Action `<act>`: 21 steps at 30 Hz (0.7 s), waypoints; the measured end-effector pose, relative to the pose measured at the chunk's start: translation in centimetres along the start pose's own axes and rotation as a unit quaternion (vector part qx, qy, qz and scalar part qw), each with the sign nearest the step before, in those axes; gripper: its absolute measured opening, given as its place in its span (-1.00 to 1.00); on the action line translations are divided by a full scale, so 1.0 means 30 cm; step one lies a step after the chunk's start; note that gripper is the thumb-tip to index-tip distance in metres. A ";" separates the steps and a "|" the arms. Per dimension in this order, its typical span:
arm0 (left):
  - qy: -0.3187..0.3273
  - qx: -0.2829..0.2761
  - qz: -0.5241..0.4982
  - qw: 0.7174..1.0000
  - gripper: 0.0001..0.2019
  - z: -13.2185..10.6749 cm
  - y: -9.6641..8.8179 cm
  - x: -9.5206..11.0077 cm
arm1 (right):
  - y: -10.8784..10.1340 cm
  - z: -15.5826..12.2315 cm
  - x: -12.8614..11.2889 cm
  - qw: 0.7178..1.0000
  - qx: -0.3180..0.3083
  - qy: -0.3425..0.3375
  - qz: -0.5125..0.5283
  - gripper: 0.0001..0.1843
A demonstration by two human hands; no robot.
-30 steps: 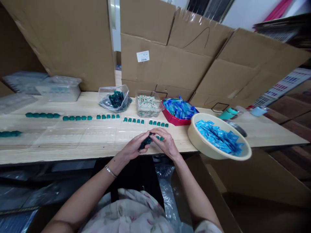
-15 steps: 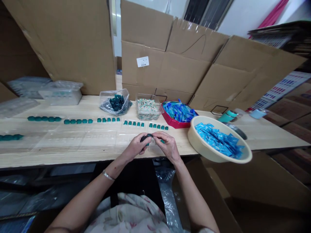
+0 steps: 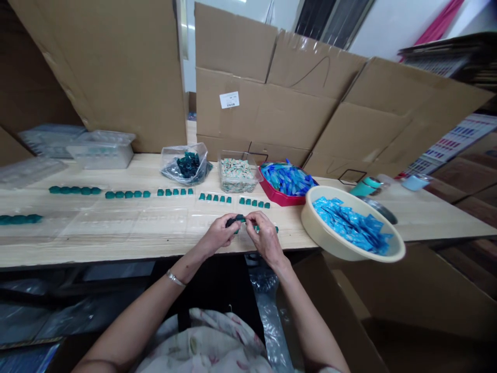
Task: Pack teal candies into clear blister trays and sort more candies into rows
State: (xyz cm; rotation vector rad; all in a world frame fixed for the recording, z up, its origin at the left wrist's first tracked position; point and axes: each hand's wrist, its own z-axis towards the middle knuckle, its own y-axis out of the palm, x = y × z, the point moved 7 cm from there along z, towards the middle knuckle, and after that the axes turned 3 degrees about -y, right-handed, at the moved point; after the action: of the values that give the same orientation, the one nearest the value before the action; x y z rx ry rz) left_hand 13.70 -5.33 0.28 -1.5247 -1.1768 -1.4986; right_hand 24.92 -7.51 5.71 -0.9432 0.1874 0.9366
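My left hand [image 3: 216, 236] is closed around several small dark green pieces [image 3: 234, 220] near the front of the table. Thumb and fingers pinched, my right hand [image 3: 264, 235] meets their right end; what it grips there is too small to make out. Just behind both hands lies a short row of dark green pieces [image 3: 254, 202] in a clear tray, with a similar row [image 3: 215, 198] to its left. A green piece [image 3: 276, 229] shows beside my right hand, partly hidden by it.
More green rows [image 3: 128, 194] run leftward along the wooden table [image 3: 147, 248]. Behind stand a clear bag [image 3: 186, 165] of dark green pieces, a clear box [image 3: 237, 173] of small pale pieces and a red tray [image 3: 285, 199] of blue pieces. A cream basin [image 3: 337, 243] holds blue packets [image 3: 349, 225].
My right hand has shifted slightly and its fingers are more curled at the pieces. A green piece now shows to its right. The whole view has drifted a little.
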 end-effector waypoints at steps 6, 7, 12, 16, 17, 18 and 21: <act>0.060 0.084 0.110 0.988 -0.82 0.019 -0.040 0.012 | 0.024 -0.004 -0.020 1.000 -0.018 -0.018 -0.014 -0.79; 0.081 0.093 0.131 0.984 -0.83 0.018 -0.042 0.022 | 0.029 -0.005 -0.027 0.999 -0.027 -0.027 -0.020 -0.74; 0.176 0.124 0.255 0.943 -0.85 0.003 -0.040 0.068 | 0.048 -0.017 -0.047 0.990 -0.033 -0.081 -0.108 -0.67; 0.227 0.140 0.341 0.901 -0.86 -0.007 -0.030 0.078 | 0.077 -0.033 -0.033 0.987 -0.003 -0.084 -0.138 -0.66; 0.231 0.144 0.358 0.893 -0.86 -0.007 -0.029 0.077 | 0.082 -0.037 -0.029 0.988 0.011 -0.080 -0.130 -0.66; 0.231 0.150 0.371 0.887 -0.86 -0.006 -0.030 0.074 | 0.083 -0.040 -0.026 0.990 0.027 -0.072 -0.119 -0.67; 0.221 0.164 0.382 0.882 -0.84 0.003 -0.044 0.068 | 0.069 -0.040 -0.017 0.996 0.061 -0.035 -0.059 -0.69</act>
State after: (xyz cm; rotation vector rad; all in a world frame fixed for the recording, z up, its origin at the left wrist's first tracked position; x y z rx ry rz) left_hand 12.36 -4.50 2.14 -1.1206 -0.4286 -0.9563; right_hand 23.32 -8.22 3.99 -0.7996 0.1251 0.8380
